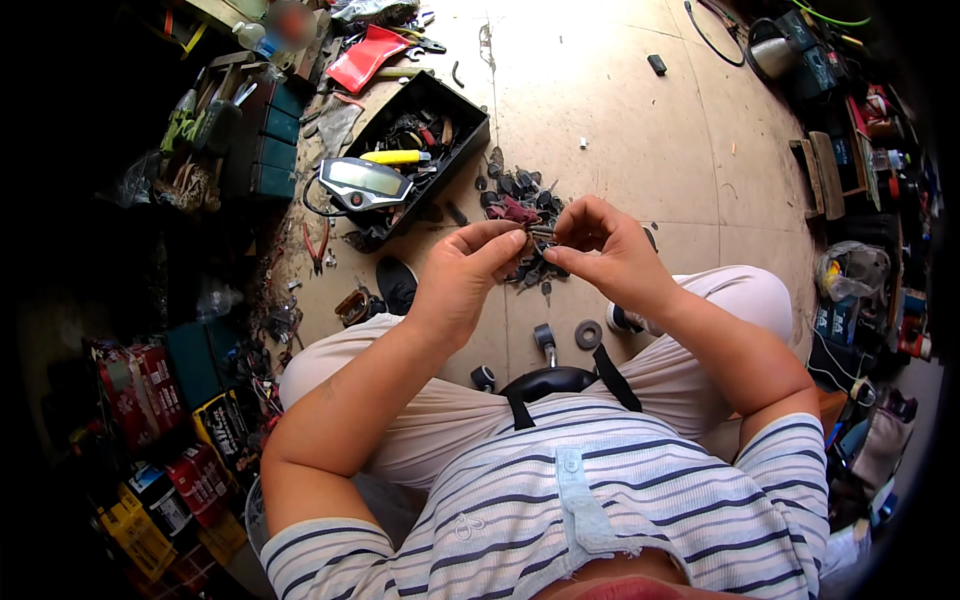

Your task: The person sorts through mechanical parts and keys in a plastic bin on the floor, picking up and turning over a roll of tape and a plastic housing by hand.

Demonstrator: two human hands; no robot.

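My left hand (462, 272) is closed in a pinch, thumb against fingers, on a small slim metal piece (541, 232). From the other side my right hand (618, 258) pinches the same piece, its fingers curled. The fingers partly cover the piece, so its exact kind is hard to make out. Beneath both hands lies a loose pile of keys (525, 185), many with dark heads, on the tan floor. A dark red scrap of cloth (514, 209) rests among them, close to my left fingertips.
Left of the pile stands a black tray (462, 137) of tools, with a display unit (365, 184) and yellow cutter (395, 157) on top. Red-handled pliers (317, 248) lie beside it. A metal ring (588, 334) and caster wheel (545, 340) are between my legs. Cluttered shelves line both sides.
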